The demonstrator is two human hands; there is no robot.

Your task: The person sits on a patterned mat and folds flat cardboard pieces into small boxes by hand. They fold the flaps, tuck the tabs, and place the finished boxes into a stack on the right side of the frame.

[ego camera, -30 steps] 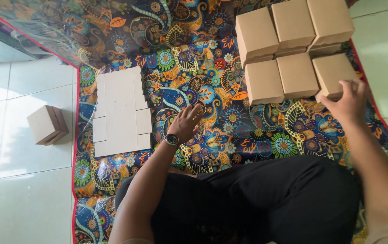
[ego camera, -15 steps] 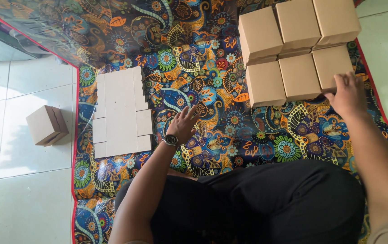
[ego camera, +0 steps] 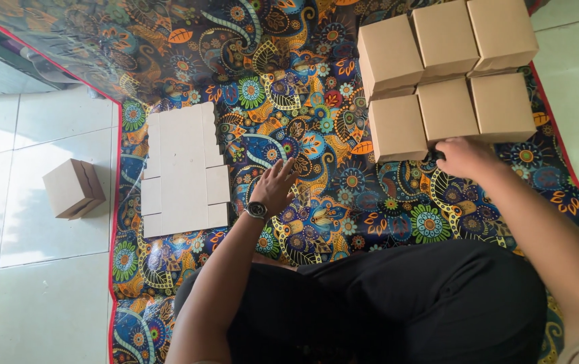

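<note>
Now: patterned mat (ego camera: pixel 316 74) on tile floor (ego camera: pixel 26 296) | R hand (ego camera: pixel 463 156) @ boxes (ego camera: pixel 447 111)

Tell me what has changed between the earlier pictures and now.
The right hand moved from the rightmost front box to the near edge of the middle front box, touching it. The left hand stayed spread on the patterned mat; the flat cardboard stayed put.

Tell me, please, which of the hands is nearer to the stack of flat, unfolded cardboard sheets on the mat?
The left hand: it lies open just beside the flat cardboard sheets, not touching. The right hand is far across, at the folded boxes.
</note>
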